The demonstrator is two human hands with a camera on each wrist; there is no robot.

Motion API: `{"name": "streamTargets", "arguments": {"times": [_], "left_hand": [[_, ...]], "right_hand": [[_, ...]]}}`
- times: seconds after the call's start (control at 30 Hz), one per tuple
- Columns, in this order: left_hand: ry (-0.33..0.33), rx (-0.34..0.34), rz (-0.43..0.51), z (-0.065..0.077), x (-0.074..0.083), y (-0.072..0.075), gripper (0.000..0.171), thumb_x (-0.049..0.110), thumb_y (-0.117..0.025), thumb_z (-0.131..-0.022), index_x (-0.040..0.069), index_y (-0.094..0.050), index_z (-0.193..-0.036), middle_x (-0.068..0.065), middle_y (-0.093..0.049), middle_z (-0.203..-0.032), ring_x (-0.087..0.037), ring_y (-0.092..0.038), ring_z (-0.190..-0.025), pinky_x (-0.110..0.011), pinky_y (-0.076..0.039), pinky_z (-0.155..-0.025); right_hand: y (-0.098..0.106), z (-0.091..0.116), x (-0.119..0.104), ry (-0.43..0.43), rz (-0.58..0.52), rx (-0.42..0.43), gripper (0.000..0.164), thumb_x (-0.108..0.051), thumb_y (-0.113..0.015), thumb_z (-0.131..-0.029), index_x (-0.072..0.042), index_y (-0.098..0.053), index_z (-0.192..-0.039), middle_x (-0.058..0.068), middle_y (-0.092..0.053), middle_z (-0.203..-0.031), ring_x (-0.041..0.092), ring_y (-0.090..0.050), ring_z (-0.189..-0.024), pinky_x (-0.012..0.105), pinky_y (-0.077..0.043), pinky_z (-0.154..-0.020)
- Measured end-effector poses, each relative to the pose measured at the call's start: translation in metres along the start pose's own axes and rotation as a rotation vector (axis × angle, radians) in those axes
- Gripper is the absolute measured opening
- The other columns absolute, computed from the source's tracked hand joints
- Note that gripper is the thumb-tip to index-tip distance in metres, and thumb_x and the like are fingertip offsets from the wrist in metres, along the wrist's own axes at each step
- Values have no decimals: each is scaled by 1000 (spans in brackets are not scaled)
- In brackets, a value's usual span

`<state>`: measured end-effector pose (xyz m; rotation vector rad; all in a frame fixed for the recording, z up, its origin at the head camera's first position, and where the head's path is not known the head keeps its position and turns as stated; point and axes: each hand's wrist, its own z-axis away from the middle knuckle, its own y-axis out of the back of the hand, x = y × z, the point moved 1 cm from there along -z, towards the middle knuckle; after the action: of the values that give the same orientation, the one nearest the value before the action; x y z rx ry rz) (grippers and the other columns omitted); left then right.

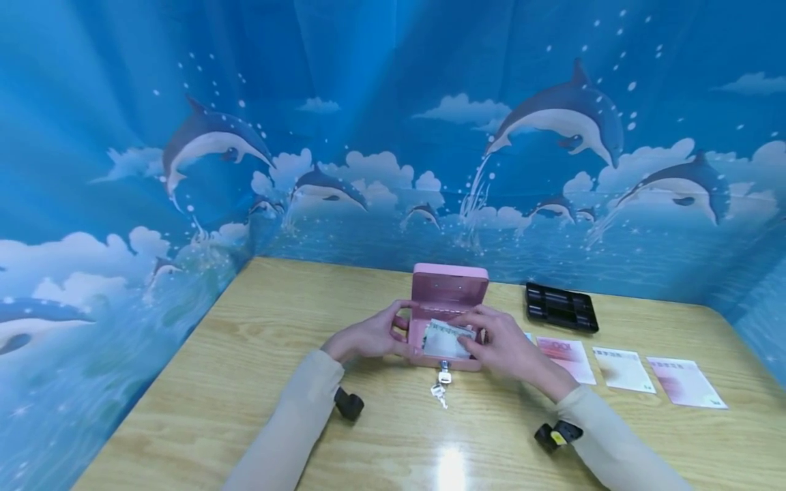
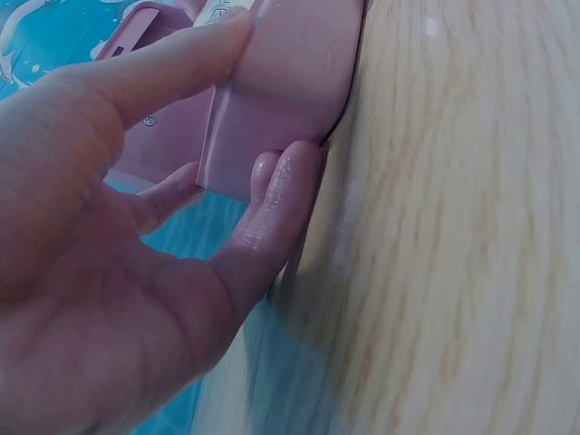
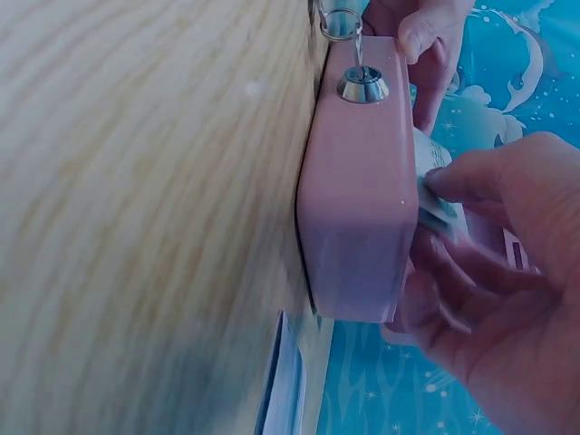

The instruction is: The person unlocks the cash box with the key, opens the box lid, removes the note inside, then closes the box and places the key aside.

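A pink metal cash box stands on the table with its hinged lid raised. My left hand holds its left side; in the left wrist view, the thumb lies by the upper edge and fingertips touch the side wall. My right hand reaches over the right side. Between its thumb and fingers it pinches a pale greenish banknote at the box's opening. In the right wrist view the banknote is partly hidden behind the wall. A key sits in the front lock, with more keys hanging below.
A black compartment tray lies at the back right. Along the right of the table lie a red-pink banknote, a yellowish banknote and a pale purple banknote. A dolphin-print curtain hangs behind the table.
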<state>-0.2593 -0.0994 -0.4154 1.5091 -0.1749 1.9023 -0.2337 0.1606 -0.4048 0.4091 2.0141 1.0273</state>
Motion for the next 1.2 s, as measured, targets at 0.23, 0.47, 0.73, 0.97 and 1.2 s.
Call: {"name": "streamTargets", "arguments": {"times": [0.23,0.47,0.73,0.97,1.2], "left_hand": [[0,0,-5,-1,-1,1,92,16,-84,-84,28,-29,-157,-11,-55,-134,-22,-62,-111,-39,-54,-98],[-20,-8,-3,-1,-3,1,92,12,-82,-84,26,-29,-157,-13,-54,-135,-24,-63,-112,-40,-55,-98],[-2,5,-26,1,-2,2,90,17,-84,-84,30,-31,-156,-11,-54,-135,-23,-61,-113,-45,-52,-104],[5,12,-38,2,-1,3,90,18,-84,-84,32,-31,-155,-10,-54,-134,-23,-61,-113,-45,-51,-105],[3,6,-32,2,-1,2,90,18,-84,-83,32,-31,-155,-9,-54,-134,-22,-60,-113,-45,-51,-105]], "right_hand": [[2,3,0,-19,-13,14,31,-3,-73,-90,-12,-75,-119,1,-76,-89,-2,-57,-66,20,-52,-56],[7,6,-4,-33,-61,105,30,0,-73,-89,-11,-76,-117,8,-78,-104,4,-63,-66,23,-56,-56],[19,8,-8,-6,-51,182,30,2,-71,-91,-12,-76,-117,6,-78,-101,18,-68,-69,25,-58,-60],[32,14,-12,-18,-35,202,29,0,-70,-93,-15,-76,-117,4,-77,-106,9,-65,-70,23,-56,-60],[44,25,-13,-70,-11,212,27,-2,-71,-94,-16,-76,-116,2,-77,-108,4,-58,-68,23,-52,-56]]}}
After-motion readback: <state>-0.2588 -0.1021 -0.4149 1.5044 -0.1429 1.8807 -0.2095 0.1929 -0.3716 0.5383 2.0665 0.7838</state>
